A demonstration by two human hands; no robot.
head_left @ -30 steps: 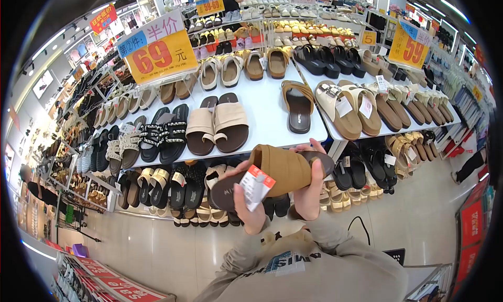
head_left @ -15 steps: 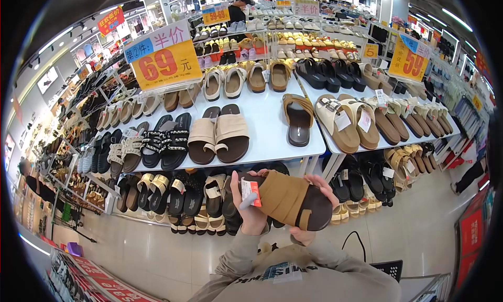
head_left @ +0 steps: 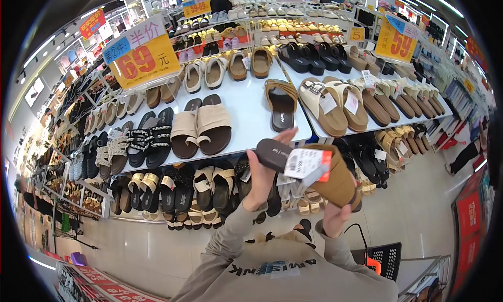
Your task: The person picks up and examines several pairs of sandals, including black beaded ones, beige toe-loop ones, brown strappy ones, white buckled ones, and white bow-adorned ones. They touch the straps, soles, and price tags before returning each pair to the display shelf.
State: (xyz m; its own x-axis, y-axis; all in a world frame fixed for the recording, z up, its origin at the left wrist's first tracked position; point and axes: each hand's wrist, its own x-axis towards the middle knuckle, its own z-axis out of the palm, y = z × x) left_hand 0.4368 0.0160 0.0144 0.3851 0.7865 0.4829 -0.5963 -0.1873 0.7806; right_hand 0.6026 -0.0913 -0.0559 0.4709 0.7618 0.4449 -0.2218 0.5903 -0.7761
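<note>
A brown slide sandal [head_left: 339,182] with a wide strap and dark footbed is held up in front of the white display table. My left hand [head_left: 263,172] grips its heel end, fingers behind the sole and thumb at the side. Near the toe, my right hand [head_left: 336,218] is closed around the lower edge, its fingers partly hidden by the shoe. A white and red price tag [head_left: 303,164] hangs over the strap. On the table just beyond lies a similar brown sandal [head_left: 283,113], and a beige pair [head_left: 215,125] sits to its left.
Rows of sandals line the white table [head_left: 251,113] and lower shelf. Price signs [head_left: 141,55] stand over the shoes. To the lower right is a black perforated basket [head_left: 387,260] with an orange item [head_left: 372,264]. Another person [head_left: 222,2] is at the back.
The sandal has turned and swung to the right, so its heel and price tag now face me. My right hand has moved right and slightly down. The view has shifted a little.
</note>
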